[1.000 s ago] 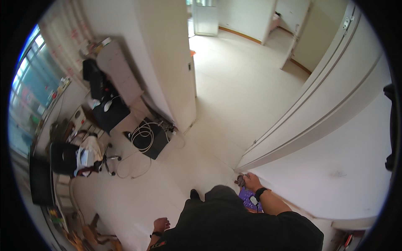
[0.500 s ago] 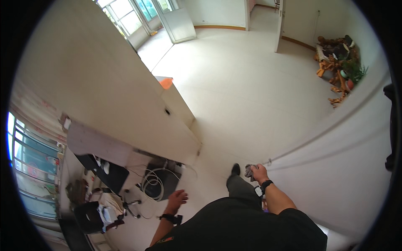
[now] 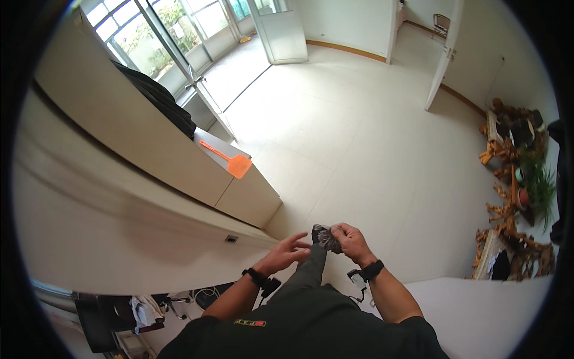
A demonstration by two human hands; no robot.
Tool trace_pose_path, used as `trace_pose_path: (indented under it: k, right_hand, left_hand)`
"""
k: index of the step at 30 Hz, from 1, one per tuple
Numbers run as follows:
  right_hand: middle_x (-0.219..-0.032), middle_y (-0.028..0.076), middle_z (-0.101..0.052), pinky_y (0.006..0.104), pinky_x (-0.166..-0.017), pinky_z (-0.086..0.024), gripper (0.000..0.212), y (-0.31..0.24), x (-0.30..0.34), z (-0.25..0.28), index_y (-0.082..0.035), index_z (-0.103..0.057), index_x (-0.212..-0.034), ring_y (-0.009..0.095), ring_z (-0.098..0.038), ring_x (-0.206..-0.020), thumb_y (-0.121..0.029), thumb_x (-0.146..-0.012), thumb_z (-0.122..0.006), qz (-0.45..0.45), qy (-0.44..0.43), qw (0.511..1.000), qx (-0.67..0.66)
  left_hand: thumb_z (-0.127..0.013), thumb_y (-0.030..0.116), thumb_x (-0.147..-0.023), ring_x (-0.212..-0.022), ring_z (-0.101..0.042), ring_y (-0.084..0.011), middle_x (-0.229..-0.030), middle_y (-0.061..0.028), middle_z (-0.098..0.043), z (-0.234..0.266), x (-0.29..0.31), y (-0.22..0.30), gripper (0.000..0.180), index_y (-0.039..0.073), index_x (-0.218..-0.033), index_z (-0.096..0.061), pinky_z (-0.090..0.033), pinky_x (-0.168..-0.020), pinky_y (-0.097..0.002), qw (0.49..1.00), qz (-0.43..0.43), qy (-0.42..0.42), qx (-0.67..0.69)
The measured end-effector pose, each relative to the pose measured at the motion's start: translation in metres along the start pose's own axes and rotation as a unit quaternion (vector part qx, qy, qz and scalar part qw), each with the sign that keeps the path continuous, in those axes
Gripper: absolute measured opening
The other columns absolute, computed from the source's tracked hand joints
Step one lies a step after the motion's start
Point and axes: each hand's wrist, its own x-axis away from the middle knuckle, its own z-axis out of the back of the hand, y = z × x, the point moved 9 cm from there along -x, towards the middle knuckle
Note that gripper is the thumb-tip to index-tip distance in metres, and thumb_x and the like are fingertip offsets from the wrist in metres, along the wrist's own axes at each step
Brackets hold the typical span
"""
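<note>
A crumpled grey cloth [image 3: 326, 238] is bunched in my right hand [image 3: 353, 244], its fingers closed around one side. Close by on the left, my left hand [image 3: 287, 252] has its fingers spread and holds nothing; a small gap seems to lie between its fingertips and the cloth. Both wrists wear dark bands with small devices attached. My leg [image 3: 304, 269] shows just below the cloth, with the foot mostly hidden behind it.
An orange fly swatter [image 3: 239, 166] lies on a pale cabinet [image 3: 254, 194] at left, beside an open door panel [image 3: 149, 221]. Carved root-wood stands [image 3: 508, 194] with a potted plant [image 3: 541, 185] line the right wall. Glass doors [image 3: 161, 48] are at far left.
The view has moved forward through the doorway. My right hand has brought the cloth inward and my left hand has come up beside it. More of the cabinet and the whole swatter show.
</note>
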Motion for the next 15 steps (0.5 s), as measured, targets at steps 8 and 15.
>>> trace_pose_path:
  k: [8, 15]
  right_hand:
    - [-0.168, 0.025, -0.045, 0.0422, -0.122, -0.045, 0.048, -0.170, -0.173, 0.017, 0.000, -0.060, -0.152, 0.037, -0.051, -0.151, -0.018, -0.108, -0.065, 0.115, -0.021, 0.963, 0.243]
    - [-0.118, 0.013, -0.075, 0.0357, -0.084, -0.063, 0.032, -0.265, -0.330, 0.120, 0.000, -0.072, -0.128, 0.021, -0.074, -0.106, -0.011, -0.098, -0.079, 0.115, 0.135, 0.961, 0.213]
  left_hand:
    - [-0.070, 0.012, -0.106, -0.106, -0.072, -0.0193, -0.126, -0.0111, -0.069, 0.055, -0.239, 0.153, 0.060, 0.006, -0.158, -0.042, -0.064, -0.088, -0.0372, 0.983, -0.069, -0.069, 0.155]
    - [-0.061, 0.007, -0.104, -0.113, -0.067, -0.0139, -0.122, -0.0052, -0.068, 0.102, -0.390, 0.291, 0.049, 0.008, -0.152, -0.050, -0.058, -0.099, -0.0359, 0.952, -0.056, -0.163, 0.252]
